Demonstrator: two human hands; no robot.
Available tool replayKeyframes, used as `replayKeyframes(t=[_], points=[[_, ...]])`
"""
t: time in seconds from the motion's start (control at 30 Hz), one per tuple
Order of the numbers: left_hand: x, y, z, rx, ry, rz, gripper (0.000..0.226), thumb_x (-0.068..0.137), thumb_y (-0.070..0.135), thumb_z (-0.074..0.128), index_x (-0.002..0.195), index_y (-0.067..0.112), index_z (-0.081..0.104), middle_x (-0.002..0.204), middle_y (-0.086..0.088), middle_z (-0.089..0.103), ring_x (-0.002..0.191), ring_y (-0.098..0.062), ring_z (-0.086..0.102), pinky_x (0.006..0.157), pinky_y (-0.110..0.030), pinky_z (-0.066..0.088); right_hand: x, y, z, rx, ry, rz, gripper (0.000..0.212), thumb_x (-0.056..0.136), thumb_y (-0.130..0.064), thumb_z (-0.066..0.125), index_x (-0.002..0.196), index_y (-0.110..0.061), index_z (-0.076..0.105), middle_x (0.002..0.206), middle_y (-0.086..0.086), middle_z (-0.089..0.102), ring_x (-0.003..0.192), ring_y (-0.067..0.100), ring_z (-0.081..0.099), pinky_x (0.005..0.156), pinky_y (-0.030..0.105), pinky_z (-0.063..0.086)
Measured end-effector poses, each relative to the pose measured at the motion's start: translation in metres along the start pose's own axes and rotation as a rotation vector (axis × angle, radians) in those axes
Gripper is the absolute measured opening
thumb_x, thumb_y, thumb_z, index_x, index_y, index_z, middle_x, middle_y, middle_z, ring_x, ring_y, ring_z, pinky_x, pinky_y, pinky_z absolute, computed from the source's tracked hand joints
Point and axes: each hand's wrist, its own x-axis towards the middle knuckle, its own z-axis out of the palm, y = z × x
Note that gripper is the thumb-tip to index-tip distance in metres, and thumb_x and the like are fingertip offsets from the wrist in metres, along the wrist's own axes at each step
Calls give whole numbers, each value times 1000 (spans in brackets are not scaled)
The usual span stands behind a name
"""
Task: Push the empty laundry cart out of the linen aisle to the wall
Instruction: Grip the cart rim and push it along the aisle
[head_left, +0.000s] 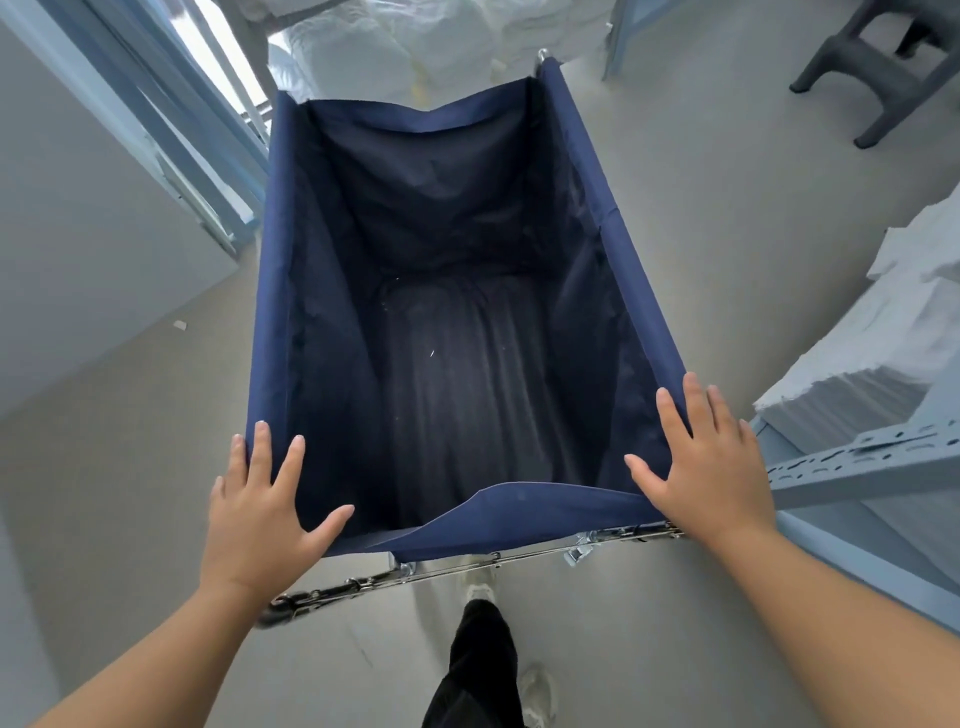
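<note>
A navy blue fabric laundry cart (275, 291) on a metal frame fills the middle of the head view, and its inside is empty. My left hand (260, 512) rests flat with fingers spread on the cart's near left corner. My right hand (701, 462) lies the same way on the near right corner. Neither hand is wrapped around the rim. The metal bar (467, 564) of the frame runs just below the near fabric edge.
A grey wall (78, 234) and a blue metal frame (171, 130) stand at the left. Bagged white linen (415, 47) is piled beyond the cart. A shelf with folded white linen (883, 332) stands close at the right. A grey plastic stool (883, 67) is at the far right.
</note>
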Motion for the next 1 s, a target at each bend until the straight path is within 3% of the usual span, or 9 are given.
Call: replayKeyframes(t=[0.23,0.47,1.0], points=[[3,-2,1,-22,-10,-41,94,75,76,43,143,12,44,159,-22,25,145,-48,20,96,-63,43,20,-3,-2,-18,-15,-25,81,85,-58,60,150,-14,38,161,18,29,145,42,32,105,62,39],[6,-2,-1,-41,-30,-88,97,79,82,32,142,11,46,159,-23,27,146,-46,20,95,-62,45,45,-6,-7,-22,-39,-68,81,85,-63,39,149,-13,38,161,18,30,143,43,35,103,60,42],[18,0,-5,-89,-58,-237,101,79,85,20,141,10,51,159,-21,27,146,-46,22,95,-62,45,122,-22,-15,10,-80,-209,79,85,-62,38,146,-12,47,161,17,32,139,42,42,99,59,46]])
